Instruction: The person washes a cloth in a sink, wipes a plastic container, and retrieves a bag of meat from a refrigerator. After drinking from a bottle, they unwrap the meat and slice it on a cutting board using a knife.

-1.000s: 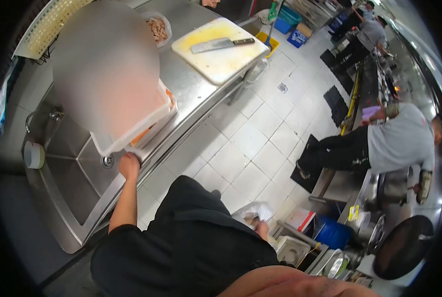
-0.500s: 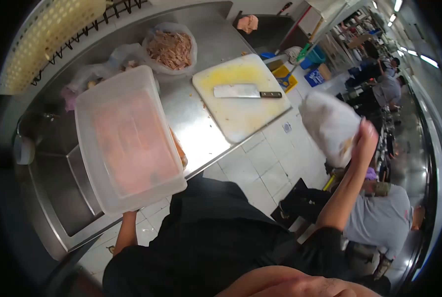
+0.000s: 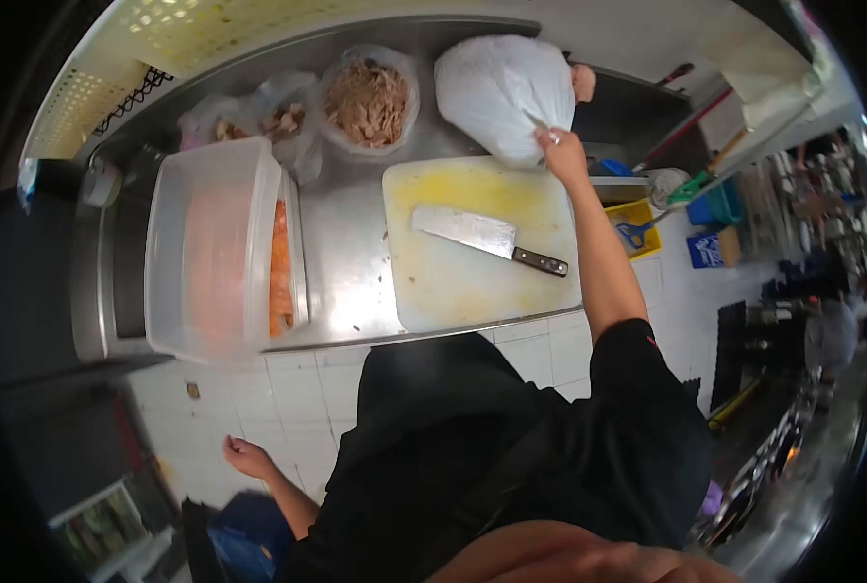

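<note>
My right hand (image 3: 561, 151) grips the gathered neck of a full white plastic bag (image 3: 503, 95) at the back of the steel counter. The bag's contents are hidden. Just in front of it, a cleaver (image 3: 472, 231) with a dark handle lies across a yellow-stained white cutting board (image 3: 428, 301). Low at the left, over the floor, my left hand (image 3: 248, 457) hangs with its fingers curled and nothing visible in them. It is apart from a translucent plastic tub (image 3: 205, 248) at the counter's left end, beside which orange pieces (image 3: 281, 267) show.
An open bag of shredded brown food (image 3: 366, 105) stands at the counter's back, beside smaller bags (image 3: 283, 121). A yellow bin (image 3: 635, 228) is right of the counter (image 3: 344, 262). Another person (image 3: 830, 335) is at the far right.
My right hand has brought the white bag from above the floor at right to the back of the counter. My left hand has come away from the tub. The view has turned.
</note>
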{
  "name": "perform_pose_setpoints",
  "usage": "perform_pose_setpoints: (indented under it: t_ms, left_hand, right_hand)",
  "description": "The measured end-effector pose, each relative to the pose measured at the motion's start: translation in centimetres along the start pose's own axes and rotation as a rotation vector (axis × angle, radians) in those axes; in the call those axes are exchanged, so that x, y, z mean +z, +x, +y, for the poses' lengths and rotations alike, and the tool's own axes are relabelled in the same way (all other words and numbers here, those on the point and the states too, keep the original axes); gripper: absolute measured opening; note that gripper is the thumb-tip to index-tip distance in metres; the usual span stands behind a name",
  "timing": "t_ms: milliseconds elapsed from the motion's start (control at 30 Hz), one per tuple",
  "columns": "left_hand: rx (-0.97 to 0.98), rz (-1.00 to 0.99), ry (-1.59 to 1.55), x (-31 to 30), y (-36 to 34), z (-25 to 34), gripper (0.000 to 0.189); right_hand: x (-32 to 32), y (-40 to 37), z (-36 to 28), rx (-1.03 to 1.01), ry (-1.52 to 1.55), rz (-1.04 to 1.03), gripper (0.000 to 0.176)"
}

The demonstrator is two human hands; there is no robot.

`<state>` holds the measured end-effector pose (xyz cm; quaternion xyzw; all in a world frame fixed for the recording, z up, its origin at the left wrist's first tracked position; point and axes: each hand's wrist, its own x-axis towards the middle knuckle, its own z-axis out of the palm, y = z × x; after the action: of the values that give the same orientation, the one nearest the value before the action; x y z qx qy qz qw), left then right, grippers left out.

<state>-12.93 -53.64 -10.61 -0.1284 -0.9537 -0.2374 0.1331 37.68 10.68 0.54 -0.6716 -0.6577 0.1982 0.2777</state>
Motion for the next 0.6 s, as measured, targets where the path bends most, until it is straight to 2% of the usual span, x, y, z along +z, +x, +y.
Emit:
perform_pose_setpoints:
  t_ms: [33, 100, 133, 167, 233, 267, 333, 367, 467, 500, 533, 567, 600]
  left_hand:
    - [-0.120, -0.008, 0.034, -1.8, -3.5, 0.7, 0.030]
    - [-0.193, -0.074, -0.011, -2.5, -9.0, -0.2, 0.029]
    - [-0.148, -0.073, -0.003, -3.1, -11.2, 1.2, 0.028]
    - [-0.107, -0.075, -0.006, -2.7, -13.1, 4.0, 0.028]
    - [-0.028, -0.102, -0.213, -0.4, -15.6, 6.3, 0.025]
    - [-0.046, -0.174, -0.376, 0.1, -16.6, 9.2, 0.023]
    - [-0.046, -0.319, -0.584, 0.7, -17.9, 16.7, 0.020]
    - [-0.025, -0.400, -0.621, 0.6, -18.1, 20.1, 0.018]
    - [0.149, -0.542, -0.819, 2.4, -17.9, 30.8, 0.015]
    - [0.204, -0.603, -0.903, 3.2, -17.7, 34.8, 0.015]
    - [0.320, -0.652, -0.850, 2.8, -17.5, 39.6, 0.015]
    - [0.536, -0.726, -0.911, 2.2, -17.3, 44.6, 0.016]
    - [0.750, -0.776, -0.889, 2.0, -17.2, 49.1, 0.017]
  right_hand:
    - [1.1, 0.8, -0.1, -0.009, 0.024, -0.034, 0.039]
    - [3.3, 2.9, -0.9, -0.180, 0.109, -0.104, 0.038]
    - [3.3, 2.1, -2.4, -0.171, 0.045, -0.219, 0.040]
    - [4.1, 1.0, -2.3, -0.165, 0.061, -0.242, 0.040]
    - [4.3, -1.0, -1.8, -0.347, -0.039, -0.261, 0.048]
    - [3.4, -2.9, -2.0, -0.453, -0.052, -0.157, 0.051]
    - [1.3, -6.8, -1.3, -0.612, 0.058, 0.104, 0.042]
    - [0.3, -8.8, -0.1, -0.527, -0.003, -0.072, 0.039]
    - [-3.2, -14.8, 4.2, -0.332, -0.259, -0.519, 0.032]
    - [-3.4, -15.7, 5.2, -0.324, -0.258, -0.512, 0.032]
    - [-3.2, -16.8, 6.5, -0.340, -0.283, -0.523, 0.030]
    - [-2.6, -17.5, 7.6, -0.356, -0.308, -0.531, 0.029]
    - [-1.7, -17.9, 8.6, -0.453, -0.241, -0.414, 0.027]
